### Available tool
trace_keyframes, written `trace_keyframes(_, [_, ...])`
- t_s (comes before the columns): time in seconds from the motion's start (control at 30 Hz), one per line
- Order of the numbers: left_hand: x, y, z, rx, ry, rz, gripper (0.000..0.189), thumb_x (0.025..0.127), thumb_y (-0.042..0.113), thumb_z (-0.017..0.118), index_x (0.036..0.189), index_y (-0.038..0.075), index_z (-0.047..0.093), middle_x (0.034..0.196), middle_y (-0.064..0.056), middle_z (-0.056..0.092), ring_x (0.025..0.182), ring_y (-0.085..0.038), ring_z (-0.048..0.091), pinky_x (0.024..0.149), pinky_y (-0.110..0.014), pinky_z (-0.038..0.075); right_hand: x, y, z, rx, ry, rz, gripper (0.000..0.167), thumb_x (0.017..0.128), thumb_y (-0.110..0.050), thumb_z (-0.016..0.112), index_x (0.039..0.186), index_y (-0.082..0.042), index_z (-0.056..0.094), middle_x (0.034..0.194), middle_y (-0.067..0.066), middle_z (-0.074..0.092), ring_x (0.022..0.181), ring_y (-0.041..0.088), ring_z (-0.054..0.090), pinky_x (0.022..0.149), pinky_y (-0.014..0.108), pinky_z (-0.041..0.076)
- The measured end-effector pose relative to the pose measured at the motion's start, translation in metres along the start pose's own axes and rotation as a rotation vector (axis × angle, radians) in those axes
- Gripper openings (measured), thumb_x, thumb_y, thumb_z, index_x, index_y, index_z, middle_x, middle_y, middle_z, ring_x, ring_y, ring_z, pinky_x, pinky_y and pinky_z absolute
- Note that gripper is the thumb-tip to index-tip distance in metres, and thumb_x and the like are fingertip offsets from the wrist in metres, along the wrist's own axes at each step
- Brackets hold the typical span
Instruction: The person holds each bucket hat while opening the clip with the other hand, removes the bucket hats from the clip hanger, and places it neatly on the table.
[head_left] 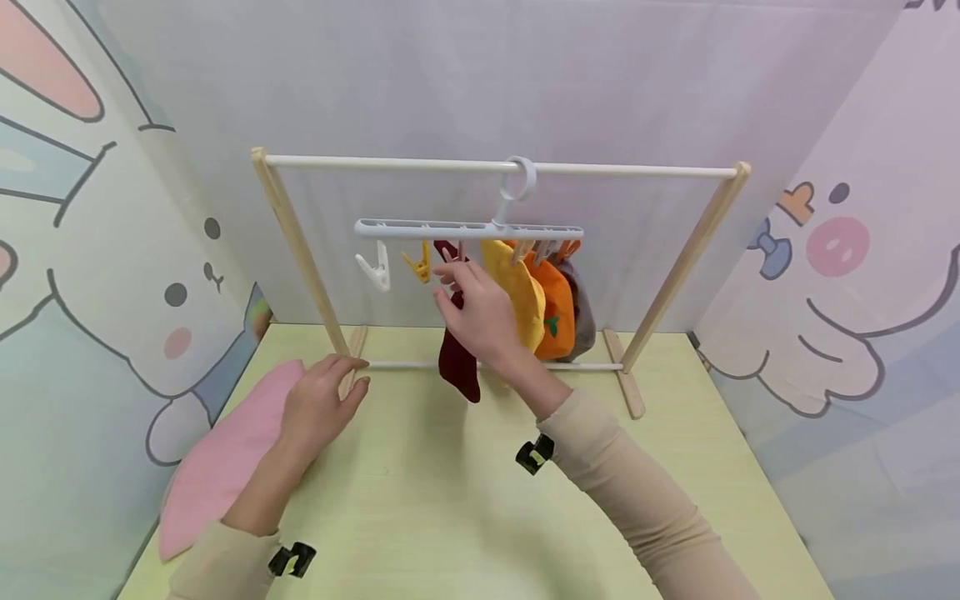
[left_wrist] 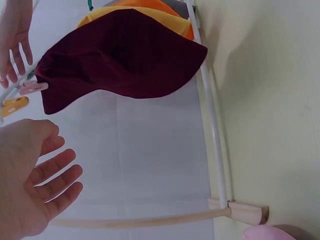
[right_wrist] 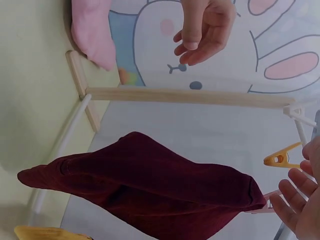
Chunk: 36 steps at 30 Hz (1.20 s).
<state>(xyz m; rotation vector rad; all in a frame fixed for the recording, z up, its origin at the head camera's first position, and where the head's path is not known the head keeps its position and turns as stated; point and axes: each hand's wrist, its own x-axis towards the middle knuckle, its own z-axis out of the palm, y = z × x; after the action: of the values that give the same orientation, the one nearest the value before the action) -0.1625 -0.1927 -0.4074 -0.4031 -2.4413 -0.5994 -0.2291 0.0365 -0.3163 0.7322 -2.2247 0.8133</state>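
Observation:
A maroon bucket hat [left_wrist: 125, 55] hangs by its brim from a pink clip [left_wrist: 33, 87] under the pale blue hanger [head_left: 427, 229]. My right hand [head_left: 483, 315] is beside that clip, fingers loosely spread and holding nothing. In the right wrist view its fingertips are close to the pink clip [right_wrist: 265, 202]. My left hand [head_left: 321, 404] is held over the left side of the table, fingers relaxed and nothing in its grasp. Below and left of it lies a pink hat [head_left: 232, 450]. A yellow clip [head_left: 418, 262] and a white clip [head_left: 377, 268] dangle unoccupied at the hanger's left end.
The hanger hooks over the white top rod [head_left: 390, 163] of a wooden-legged rack. Further right hang a yellow hat [head_left: 517, 287], an orange hat [head_left: 553, 304] and a grey hat [head_left: 583, 321]. A lower rod [head_left: 405, 365] runs near the table [head_left: 420, 517]. Cartoon-printed cloth walls enclose three sides.

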Motion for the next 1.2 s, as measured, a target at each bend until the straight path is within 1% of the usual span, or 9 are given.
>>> trace_keyframes(0.1, [0.002,0.006,0.0,-0.01,0.021,0.023,0.02,0.075,0.015,0.069,0.095,0.01,0.067,0.09,-0.007,0.066,0.077,-0.026,0.063,0.055,-0.041,0.047,-0.001,0.004,-0.002,0.001,-0.02,0.003,0.023,0.086,-0.021,0.062,0.107,-0.011,0.063,0.099,0.002,0.063,0.087,0.012,0.062,0.07,0.023,0.049])
trace_keyframes(0.27, [0.006,0.017,-0.001,-0.034,0.037,0.048,0.023,0.075,0.016,0.07,0.096,0.011,0.067,0.092,-0.007,0.066,0.079,-0.027,0.064,0.055,-0.04,0.047,-0.002,0.01,-0.005,-0.002,-0.022,0.005,0.024,0.084,-0.017,0.064,0.108,-0.01,0.064,0.1,0.004,0.063,0.089,0.015,0.061,0.071,0.025,0.049])
trace_keyframes(0.37, [0.007,0.023,-0.001,-0.05,0.045,0.069,0.024,0.074,0.016,0.071,0.097,0.011,0.067,0.093,-0.006,0.066,0.082,-0.026,0.064,0.058,-0.038,0.048,-0.002,0.014,-0.007,-0.002,-0.021,0.012,0.025,0.084,-0.016,0.064,0.108,-0.009,0.064,0.099,0.006,0.062,0.088,0.017,0.061,0.07,0.026,0.048])
trace_keyframes(0.47, [0.01,0.029,-0.001,-0.078,0.049,0.079,0.026,0.073,0.015,0.072,0.098,0.01,0.066,0.094,-0.006,0.065,0.085,-0.025,0.064,0.064,-0.038,0.049,-0.002,0.017,-0.009,-0.015,-0.021,0.019,0.024,0.085,-0.018,0.063,0.108,-0.01,0.063,0.099,0.006,0.061,0.088,0.017,0.06,0.071,0.026,0.048])
trace_keyframes(0.6, [0.013,0.037,0.0,-0.113,0.026,0.065,0.03,0.073,0.016,0.073,0.101,0.009,0.066,0.098,-0.006,0.065,0.09,-0.024,0.063,0.071,-0.039,0.05,-0.002,0.02,-0.01,-0.03,-0.021,0.02,0.025,0.086,-0.019,0.063,0.108,-0.009,0.063,0.1,0.005,0.061,0.089,0.017,0.06,0.071,0.026,0.049])
trace_keyframes(0.77, [0.017,0.045,0.003,-0.145,-0.018,0.053,0.036,0.074,0.019,0.073,0.107,0.008,0.063,0.104,-0.007,0.064,0.096,-0.025,0.061,0.077,-0.041,0.049,-0.003,0.025,-0.013,-0.035,-0.032,0.027,0.027,0.086,-0.018,0.063,0.111,-0.009,0.063,0.101,0.007,0.061,0.089,0.018,0.059,0.069,0.027,0.048])
trace_keyframes(0.9, [0.019,0.049,0.006,-0.165,-0.037,0.047,0.042,0.074,0.021,0.074,0.112,0.008,0.062,0.108,-0.008,0.063,0.102,-0.025,0.059,0.081,-0.042,0.048,-0.004,0.03,-0.014,-0.05,-0.046,0.039,0.028,0.086,-0.019,0.061,0.113,-0.01,0.062,0.101,0.009,0.06,0.089,0.019,0.058,0.068,0.027,0.048])
trace_keyframes(1.03, [0.021,0.052,0.008,-0.179,-0.041,0.03,0.047,0.073,0.022,0.075,0.115,0.008,0.06,0.111,-0.009,0.062,0.103,-0.026,0.059,0.082,-0.042,0.047,-0.003,0.035,-0.016,-0.055,-0.07,0.05,0.031,0.087,-0.02,0.061,0.115,-0.008,0.06,0.104,0.01,0.059,0.092,0.02,0.059,0.069,0.027,0.049])
trace_keyframes(1.2, [0.023,0.058,0.013,-0.189,-0.024,0.005,0.052,0.071,0.023,0.077,0.117,0.008,0.059,0.112,-0.009,0.061,0.103,-0.027,0.059,0.082,-0.043,0.047,-0.001,0.04,-0.018,-0.067,-0.095,0.058,0.035,0.087,-0.021,0.061,0.119,-0.007,0.058,0.107,0.01,0.058,0.095,0.021,0.058,0.076,0.029,0.049])
